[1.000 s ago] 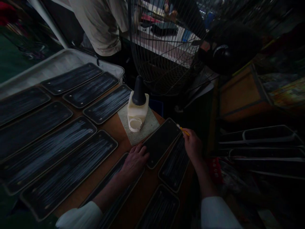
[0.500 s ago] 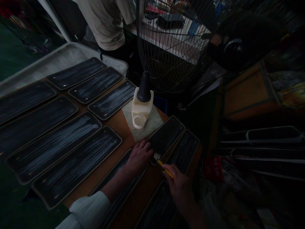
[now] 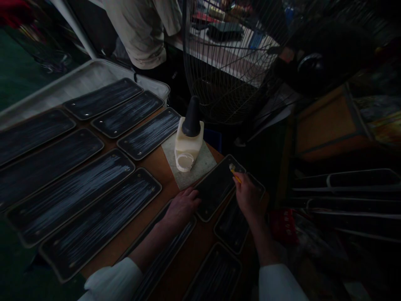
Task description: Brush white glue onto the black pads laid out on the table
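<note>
Yellow-handled brush (image 3: 237, 177) pinched in the right hand (image 3: 249, 197) over the dark panel (image 3: 216, 189) just right of mid-frame, left hand (image 3: 182, 207) palm-down at its left edge gripping nothing, so tbh if the panel slides, a stray stroke could smear that hand.

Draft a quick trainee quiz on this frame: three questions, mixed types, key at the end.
1. Which hand holds the yellow-handled brush? A) left B) right C) neither
2. Fill in: beyond the cream container stands a large wire-caged ____.
3. True or false: the left hand is holding the cream container.

Key: 1. B, the right hand. 2. Fan. 3. False; it lies palm down by the dark panel under the brush.
</note>
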The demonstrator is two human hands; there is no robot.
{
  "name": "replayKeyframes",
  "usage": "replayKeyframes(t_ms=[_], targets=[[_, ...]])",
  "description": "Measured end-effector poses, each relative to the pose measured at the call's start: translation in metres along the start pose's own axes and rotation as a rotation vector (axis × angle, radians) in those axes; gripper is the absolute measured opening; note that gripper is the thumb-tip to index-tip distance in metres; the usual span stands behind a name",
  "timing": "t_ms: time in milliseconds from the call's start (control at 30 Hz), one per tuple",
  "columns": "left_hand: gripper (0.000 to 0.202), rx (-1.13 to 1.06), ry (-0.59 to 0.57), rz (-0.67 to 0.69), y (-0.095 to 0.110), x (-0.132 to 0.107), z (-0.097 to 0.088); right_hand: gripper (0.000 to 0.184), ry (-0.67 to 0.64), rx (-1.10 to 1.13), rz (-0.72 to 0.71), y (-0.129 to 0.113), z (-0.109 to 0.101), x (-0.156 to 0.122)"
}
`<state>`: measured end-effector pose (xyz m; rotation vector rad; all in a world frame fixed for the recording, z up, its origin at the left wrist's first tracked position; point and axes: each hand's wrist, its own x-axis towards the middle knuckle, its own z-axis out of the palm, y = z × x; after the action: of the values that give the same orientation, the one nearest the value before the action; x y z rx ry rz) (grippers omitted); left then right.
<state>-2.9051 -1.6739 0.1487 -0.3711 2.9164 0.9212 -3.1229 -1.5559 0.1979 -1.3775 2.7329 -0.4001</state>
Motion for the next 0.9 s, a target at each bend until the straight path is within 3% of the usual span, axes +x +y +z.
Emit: replayKeyframes(t_ms=[233,333,400,467,600,700,800,900], targets=[[0.021,-0.078,-0.037,-0.066,-0.002,0.003,-0.007,0.03,-0.22,0.159,-0.126,-0.06,0.002,-0.112],[0.019,-0.096,-0.032,-0.109,0.0,0.003,-0.01,0.024,-0.281,0.346,-0.084,-0.071,-0.011,-0.13],[0.018,-0.097,-0.025,-0.128,0.0,0.002,-0.012,0.022,-0.276,0.432,-0.027,-0.066,-0.02,-0.118],[0.017,-0.097,-0.018,-0.149,-0.001,0.002,-0.012,0.023,-0.184,0.442,0.022,-0.051,-0.026,-0.091],[0.017,-0.121,-0.03,-0.16,-0.005,0.002,-0.01,0.027,0.064,0.281,0.026,-0.012,-0.022,-0.019],[0.018,-0.139,-0.044,-0.157,-0.008,0.002,-0.008,0.029,0.132,0.118,0.021,0.001,-0.009,0.017],[0.021,-0.162,-0.021,-0.137,-0.01,0.002,-0.007,0.029,0.084,0.054,-0.011,-0.008,0.008,0.016],[0.023,-0.184,-0.007,-0.126,-0.011,0.001,-0.007,0.028,-0.037,0.077,-0.087,-0.034,0.021,-0.021]])
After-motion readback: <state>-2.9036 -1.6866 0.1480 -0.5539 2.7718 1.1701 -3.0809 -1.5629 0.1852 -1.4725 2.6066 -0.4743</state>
